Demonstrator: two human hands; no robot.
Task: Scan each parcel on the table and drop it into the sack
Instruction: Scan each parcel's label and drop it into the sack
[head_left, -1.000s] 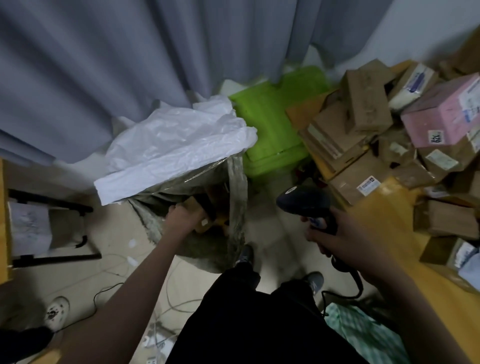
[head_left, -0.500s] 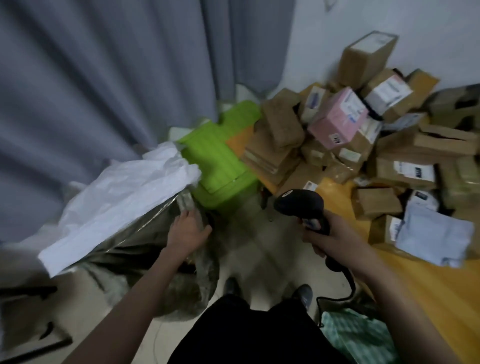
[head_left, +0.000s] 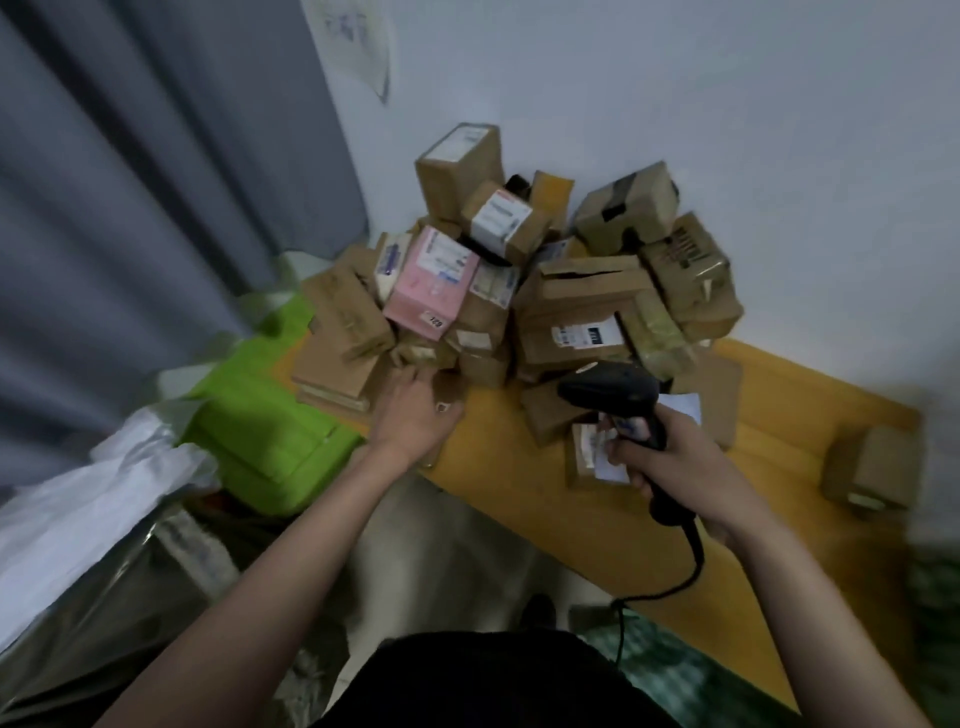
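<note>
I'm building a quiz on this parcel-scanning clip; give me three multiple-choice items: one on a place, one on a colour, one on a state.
1. Where is the black handheld barcode scanner?
A. on the table
B. in the right hand
C. in the sack

2. What colour is the one non-brown box in the pile?
A. pink
B. blue
C. red

3. What is the left hand doing?
A. hanging idle
B. gripping the scanner
C. reaching onto a small brown cardboard parcel

Answers:
1 B: the right hand grips the scanner.
2 A: the pink box sits among brown ones.
3 C: the left hand lies on the parcel at the pile's edge.

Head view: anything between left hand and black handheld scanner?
Bare orange tabletop separates the left hand from the black handheld scanner; small brown cardboard parcels sit beneath the scanner.
</note>
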